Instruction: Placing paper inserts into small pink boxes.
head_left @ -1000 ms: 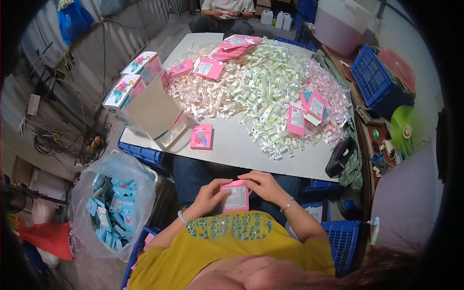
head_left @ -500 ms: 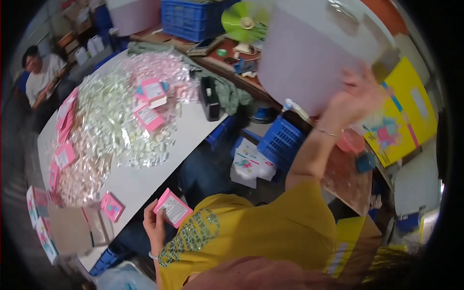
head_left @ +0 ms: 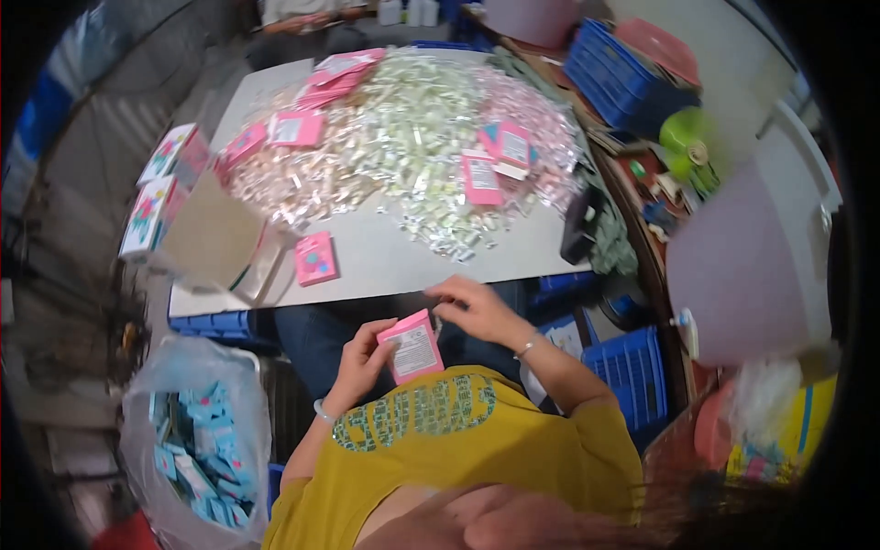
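The person sits at the near edge of the grey table [head_left: 385, 266], holding a small pink box [head_left: 414, 346] over the lap, just above the yellow shirt [head_left: 458, 440]. The left hand [head_left: 364, 359] is clamped on the box's left side, fingers wrapped around its edge. The right hand [head_left: 477, 307] rests at the box's far right corner, fingers curled together and touching its top flap. On the table, a wide heap of pale wrapped sachets [head_left: 412, 137] covers the far half, with several pink boxes lying on it. 1 more pink box [head_left: 316, 258] lies alone near the table's near left. A clear bag of blue packets [head_left: 197, 449] sits on the floor to the left.
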### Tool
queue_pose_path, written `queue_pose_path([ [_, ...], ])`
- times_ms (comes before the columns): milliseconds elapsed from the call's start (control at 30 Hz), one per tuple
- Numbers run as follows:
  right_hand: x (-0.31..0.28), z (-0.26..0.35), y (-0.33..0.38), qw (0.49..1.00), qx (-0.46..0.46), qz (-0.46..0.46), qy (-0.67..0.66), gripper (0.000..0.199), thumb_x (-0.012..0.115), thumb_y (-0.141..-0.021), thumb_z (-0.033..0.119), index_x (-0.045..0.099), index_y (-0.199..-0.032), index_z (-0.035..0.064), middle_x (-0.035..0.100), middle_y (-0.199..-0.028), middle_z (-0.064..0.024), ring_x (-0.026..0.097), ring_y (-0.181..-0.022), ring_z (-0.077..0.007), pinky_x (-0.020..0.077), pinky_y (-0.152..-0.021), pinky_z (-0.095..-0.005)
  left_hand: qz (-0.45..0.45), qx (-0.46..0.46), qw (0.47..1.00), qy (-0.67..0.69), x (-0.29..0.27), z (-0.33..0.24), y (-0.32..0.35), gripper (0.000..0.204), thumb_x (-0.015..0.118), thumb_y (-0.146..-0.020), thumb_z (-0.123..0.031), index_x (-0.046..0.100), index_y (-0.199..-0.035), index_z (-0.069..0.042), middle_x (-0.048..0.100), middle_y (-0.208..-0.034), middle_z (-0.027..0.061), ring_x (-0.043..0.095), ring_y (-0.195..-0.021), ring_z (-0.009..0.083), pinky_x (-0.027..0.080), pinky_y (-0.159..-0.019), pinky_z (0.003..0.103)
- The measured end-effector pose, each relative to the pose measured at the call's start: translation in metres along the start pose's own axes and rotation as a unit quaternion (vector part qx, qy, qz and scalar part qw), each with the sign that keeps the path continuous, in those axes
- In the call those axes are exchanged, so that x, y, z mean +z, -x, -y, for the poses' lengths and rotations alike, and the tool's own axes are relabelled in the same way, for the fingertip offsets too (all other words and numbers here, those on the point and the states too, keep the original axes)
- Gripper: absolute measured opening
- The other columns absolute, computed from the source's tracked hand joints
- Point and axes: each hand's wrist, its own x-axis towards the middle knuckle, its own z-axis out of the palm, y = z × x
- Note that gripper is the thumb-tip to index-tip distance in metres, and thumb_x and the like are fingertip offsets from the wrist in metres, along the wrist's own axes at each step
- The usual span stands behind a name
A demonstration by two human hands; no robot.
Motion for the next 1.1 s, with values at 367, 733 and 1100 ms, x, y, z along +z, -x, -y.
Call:
queue_pose_path([
  [367,0.053,-0.052,-0.04,0.944,0.149,0.124,-0.268,0.015,0.069,-0.087,0.013,0.059,-0.09,0.0016,0.061,-0.079,-0.0004,0.056,-0.073,-0.0049,0.0475,-0.065,-0.021,-0.071,-0.022,0.997,-0.006,-0.005,0.009,0.003,0.033,0.06,-0.092,-0.011,0.055,-0.123,-0.003,0.065,-0.105,0.0078,0.062,-0.092,0.0119,0.049,-0.08,0.025],
  [733,0.044,-0.074,-0.051,0.918,0.228,0.147,-0.289,0.017,0.067,-0.088,0.015,0.059,-0.088,0.0008,0.063,-0.079,-0.0026,0.058,-0.071,-0.0058,0.0468,-0.061,-0.021,-0.048,0.042,0.982,-0.178,0.0,-0.008,-0.02,0.032,0.059,-0.091,-0.008,0.056,-0.122,-0.005,0.059,-0.1,0.0082,0.061,-0.082,0.0167,0.049,-0.072,0.029],
  [1100,0.051,-0.085,-0.043,0.946,0.187,0.123,-0.234,0.013,0.066,-0.089,0.012,0.064,-0.084,-0.0004,0.065,-0.077,-0.0027,0.059,-0.068,-0.0072,0.0496,-0.062,-0.0215,-0.008,0.034,0.97,-0.239,0.001,-0.011,-0.022,0.035,0.06,-0.087,-0.002,0.061,-0.12,-0.012,0.055,-0.099,0.0096,0.059,-0.087,0.0222,0.049,-0.075,0.029],
])
